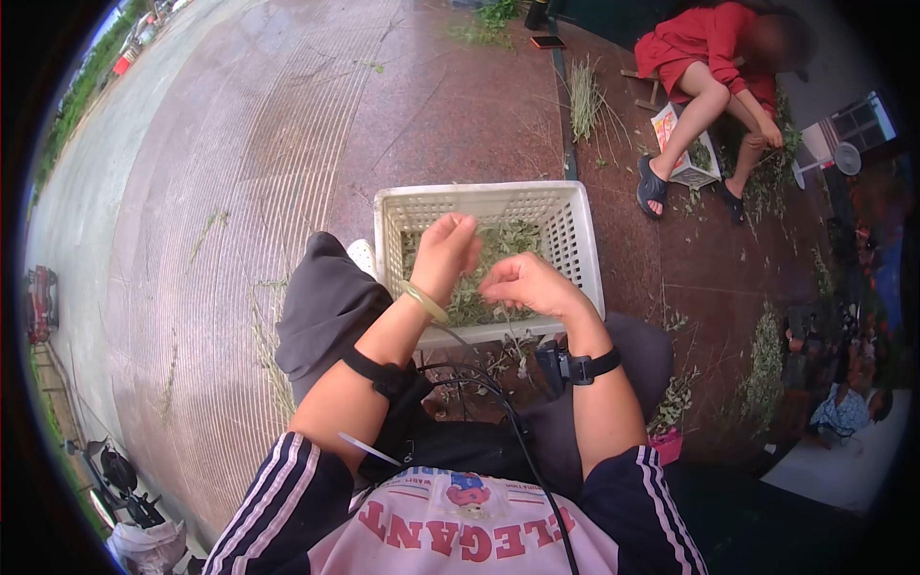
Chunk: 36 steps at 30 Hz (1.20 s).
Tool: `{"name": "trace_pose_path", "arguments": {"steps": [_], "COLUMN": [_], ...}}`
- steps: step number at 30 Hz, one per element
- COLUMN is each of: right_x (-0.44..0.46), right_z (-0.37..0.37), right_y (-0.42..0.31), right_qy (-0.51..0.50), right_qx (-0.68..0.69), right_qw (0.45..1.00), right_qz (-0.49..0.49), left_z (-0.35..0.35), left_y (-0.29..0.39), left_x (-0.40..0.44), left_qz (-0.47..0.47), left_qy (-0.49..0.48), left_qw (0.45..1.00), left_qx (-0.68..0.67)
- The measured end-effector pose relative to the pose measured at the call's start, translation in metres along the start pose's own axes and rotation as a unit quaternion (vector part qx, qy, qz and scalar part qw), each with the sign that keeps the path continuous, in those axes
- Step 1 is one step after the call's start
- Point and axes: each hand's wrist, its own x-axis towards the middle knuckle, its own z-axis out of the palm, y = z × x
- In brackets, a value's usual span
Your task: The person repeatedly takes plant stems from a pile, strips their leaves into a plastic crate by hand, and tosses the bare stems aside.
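Observation:
A white plastic basket (pixel 578 225) with holed walls stands between my knees, and dried-looking green leaves (pixel 513 238) cover its bottom. Over the basket, my left hand (pixel 448 251) is closed with its fingers curled, a pale bangle (pixel 425 303) on its wrist. My right hand (pixel 529 286) is beside it, thumb and fingers pinched together and pointing at the left hand. Whatever the fingers hold, if anything, is too small to make out. Loose leafy sprigs (pixel 508 356) lie by the basket's near side.
A person in red (pixel 704 48) sits at the upper right beside a white box (pixel 692 158) holding leaves. A bundle of stems (pixel 583 101) and a phone (pixel 548 42) lie on the floor. Leafy stalks (pixel 764 364) are piled at right. Dark cables (pixel 479 379) cross my lap.

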Motion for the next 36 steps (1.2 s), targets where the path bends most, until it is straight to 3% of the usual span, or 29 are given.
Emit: {"name": "trace_pose_path", "arguments": {"steps": [4,7,10,11,12,13,14,15,17,19,21,23,26,28,30,33,35,36], "right_x": [-0.014,-0.030,-0.039,-0.039,-0.036,-0.036,-0.035,-0.033,-0.031,-0.032,-0.037,-0.037,-0.032,-0.024,-0.021,-0.010,-0.012,-0.015], "right_z": [-0.008,-0.023,-0.036,-0.039,-0.045,-0.051,-0.056,-0.066,-0.082,-0.093,-0.082,-0.085,-0.104,-0.130,-0.137,-0.154,-0.151,-0.156], "right_y": [-0.009,-0.011,-0.006,-0.002,0.004,0.006,0.005,0.011,0.024,0.033,0.012,0.013,0.032,0.054,0.058,0.077,0.076,0.078], "right_qy": [-0.036,-0.014,0.082,0.117,0.139,0.171,0.213,0.220,0.286,0.293,0.306,0.243,0.246,0.207,0.226,0.213,0.223,0.227], "right_qx": [0.047,0.108,0.230,0.304,0.361,0.390,0.399,0.428,0.436,0.435,0.412,0.393,0.418,0.449,0.509,0.525,0.540,0.521], "right_qw": [0.998,0.993,0.957,0.924,0.885,0.859,0.832,0.799,0.753,0.736,0.738,0.766,0.776,0.761,0.729,0.713,0.700,0.701], "right_qz": [-0.014,-0.055,-0.157,-0.197,-0.260,-0.284,-0.321,-0.360,-0.400,-0.429,-0.437,-0.446,-0.402,-0.421,-0.398,-0.413,-0.410,-0.431], "left_z": [-0.009,-0.019,-0.015,-0.011,-0.014,-0.006,-0.006,-0.004,-0.002,-0.010,-0.008,-0.011,-0.029,-0.048,-0.107,-0.168,-0.234,-0.260], "left_y": [0.002,-0.008,-0.020,-0.024,-0.028,-0.020,-0.024,-0.034,-0.026,-0.019,0.005,0.045,0.115,0.167,0.186,0.198,0.171,0.154], "left_x": [0.007,0.014,0.008,0.006,0.007,-0.004,-0.001,-0.005,-0.013,-0.008,-0.009,-0.018,-0.040,-0.085,-0.101,-0.176,-0.207,-0.230], "left_qz": [0.077,0.057,0.045,0.103,0.165,0.089,-0.061,-0.001,-0.043,-0.021,0.081,0.166,0.270,0.290,0.387,0.323,0.320,0.284], "left_qy": [0.087,0.110,0.014,-0.029,-0.094,-0.179,-0.218,-0.288,-0.256,-0.207,-0.169,-0.085,0.037,0.146,0.214,0.374,0.478,0.493], "left_qw": [0.993,0.990,0.977,0.957,0.898,0.923,0.908,0.931,0.938,0.940,0.934,0.927,0.924,0.902,0.856,0.818,0.745,0.741], "left_qx": [0.023,0.068,0.210,0.269,0.397,0.330,0.352,0.224,0.230,0.272,0.305,0.324,0.268,0.284,0.269,0.293,0.338,0.358]}}
